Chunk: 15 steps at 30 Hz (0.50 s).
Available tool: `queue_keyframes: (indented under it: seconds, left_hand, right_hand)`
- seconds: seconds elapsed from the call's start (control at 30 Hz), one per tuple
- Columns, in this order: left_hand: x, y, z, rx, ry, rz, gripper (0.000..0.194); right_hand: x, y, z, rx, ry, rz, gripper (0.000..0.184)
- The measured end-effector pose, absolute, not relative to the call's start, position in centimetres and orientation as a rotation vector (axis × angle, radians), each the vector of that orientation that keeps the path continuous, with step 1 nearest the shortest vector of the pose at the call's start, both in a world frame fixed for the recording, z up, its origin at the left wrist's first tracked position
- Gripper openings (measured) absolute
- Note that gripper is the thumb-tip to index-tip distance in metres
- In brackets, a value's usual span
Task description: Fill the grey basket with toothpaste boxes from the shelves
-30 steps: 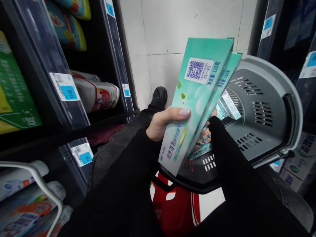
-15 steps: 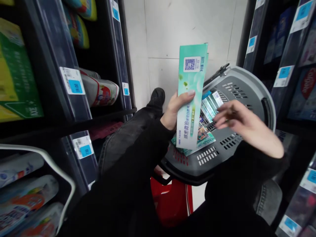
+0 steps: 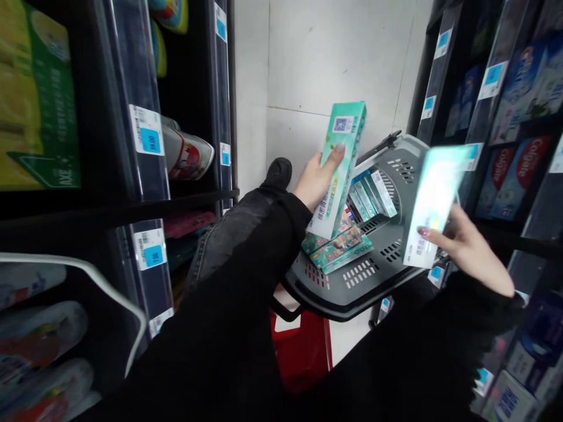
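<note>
My left hand [image 3: 313, 180] grips a green-and-white toothpaste box [image 3: 347, 138], thumb across its printed face; a second box may lie behind it. My right hand [image 3: 468, 246] is closed on another green-and-white toothpaste box [image 3: 440, 181], held over the right side of the basket and bright with glare. Below both hands is the grey shopping basket [image 3: 382, 290]. Inside it, several similar boxes [image 3: 373, 193] lie side by side near the far end. More boxes with colourful printed fronts [image 3: 345, 243] lie nearer, partly covered by the left-hand box.
Shelves with price tags [image 3: 147, 129] run along the left, holding bottles and green-yellow packs [image 3: 39, 105]. The right shelves carry boxed toothpaste [image 3: 523, 170]. A white curved bar [image 3: 105, 293] juts out at lower left. A red object [image 3: 301, 351] sits beneath the basket on the pale floor [image 3: 325, 47].
My right hand, bare before over the basket, now grips a toothpaste box and has moved right. The box in my left hand has tilted and moved slightly lower.
</note>
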<state>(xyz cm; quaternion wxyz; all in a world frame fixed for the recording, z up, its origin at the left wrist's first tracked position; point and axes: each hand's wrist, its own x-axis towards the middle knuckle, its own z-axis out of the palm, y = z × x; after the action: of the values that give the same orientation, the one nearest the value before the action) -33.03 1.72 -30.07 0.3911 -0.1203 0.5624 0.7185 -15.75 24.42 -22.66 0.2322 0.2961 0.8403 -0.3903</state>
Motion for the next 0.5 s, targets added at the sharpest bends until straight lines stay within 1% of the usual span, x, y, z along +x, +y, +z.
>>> queue_keyframes:
  seconds: [0.07, 0.1, 0.13, 0.17, 0.2, 0.27, 0.33, 0.4, 0.5]
  left_hand:
    - [-33.5, 1.3, -30.1, -0.299, 1.514, 1.814, 0.067]
    - [-33.6, 1.1, -30.0, -0.297, 1.538, 1.806, 0.067]
    - [-33.6, 1.0, -30.0, -0.295, 1.546, 1.798, 0.067]
    - [-33.6, 0.9, -30.0, -0.29, 1.546, 1.79, 0.067]
    - [-33.5, 0.8, -30.0, -0.284, 1.542, 1.782, 0.066]
    - [-33.3, 0.9, -29.9, -0.277, 1.532, 1.767, 0.066]
    - [-33.1, 0.9, -29.8, -0.284, 1.524, 1.756, 0.066]
    - [-33.0, 1.0, -29.7, -0.296, 1.514, 1.743, 0.067]
    - [-32.8, 1.0, -29.6, -0.306, 1.523, 1.707, 0.067]
  right_hand:
    - [-14.9, 25.9, -25.8, 0.841, 2.186, -0.547, 0.046]
    - [-14.8, 26.0, -28.1, 0.82, 2.075, -0.295, 0.046]
    - [-15.0, 25.8, -30.6, 0.778, 1.988, -0.14, 0.048]
    - [-15.2, 25.3, -33.3, 0.727, 1.964, -0.055, 0.05]
    - [-15.5, 24.6, -36.0, 0.672, 1.971, 0.0, 0.05]
    - [-15.8, 23.1, -41.0, 0.58, 2.015, 0.048, 0.044]
    - [-15.8, 22.0, -44.9, 0.5, 2.07, 0.039, 0.04]
    - [-15.5, 21.3, -47.8, 0.437, 2.102, -0.005, 0.039]
    - [-15.1, 20.8, -50.9, 0.432, 2.117, -0.042, 0.037]
